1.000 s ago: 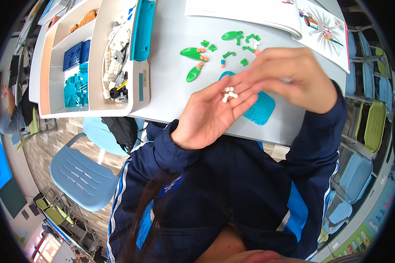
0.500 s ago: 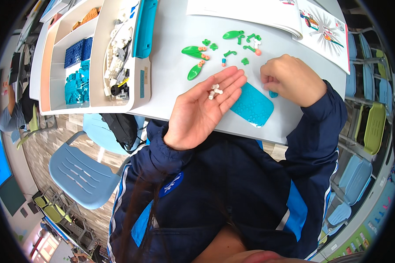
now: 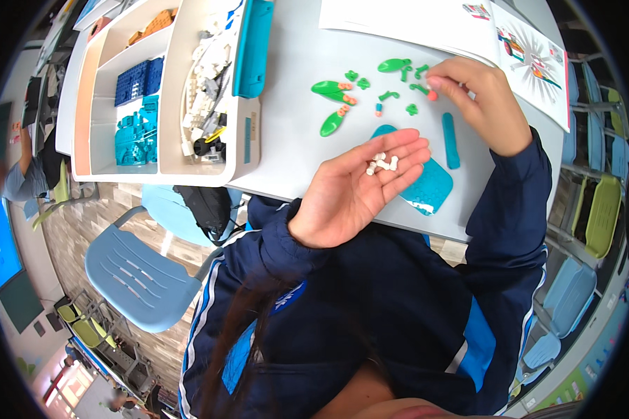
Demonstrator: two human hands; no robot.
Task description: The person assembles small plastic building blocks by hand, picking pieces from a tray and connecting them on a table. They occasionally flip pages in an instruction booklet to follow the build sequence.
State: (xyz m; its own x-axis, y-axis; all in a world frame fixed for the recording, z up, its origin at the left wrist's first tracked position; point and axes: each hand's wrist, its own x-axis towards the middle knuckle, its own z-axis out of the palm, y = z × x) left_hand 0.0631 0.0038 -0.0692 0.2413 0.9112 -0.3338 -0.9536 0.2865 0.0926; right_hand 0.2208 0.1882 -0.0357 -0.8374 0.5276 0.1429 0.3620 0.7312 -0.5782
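Observation:
My left hand [image 3: 353, 199] lies palm up with its fingers stretched out. Several small white toy pieces [image 3: 382, 165] rest loose on its palm and finger bases. Under its fingers sits a teal studded plate [image 3: 432, 188], partly covered. My right hand [image 3: 493, 105] is closed in a pinch among the green pieces, right above a coral round piece [image 3: 432, 96]; its fingertips hide whatever they hold. A long teal rounded piece [image 3: 451, 141] lies just below that hand. Green leaf pieces [image 3: 333, 124] with coral bits are spread farther left, near a small blue-and-coral piece [image 3: 379, 109].
At the left stands a white divided box [image 3: 244, 150] of sorted bricks, with a teal lid or panel [image 3: 253, 49] along its side. An open picture booklet [image 3: 531, 63] covers the table's far right. A blue chair [image 3: 143, 279] stands behind at the left.
My right hand has moved away from the teal piece, up to the green and coral pieces, leaving the long teal piece uncovered. My left hand still bears the white pieces. The view has shifted slightly.

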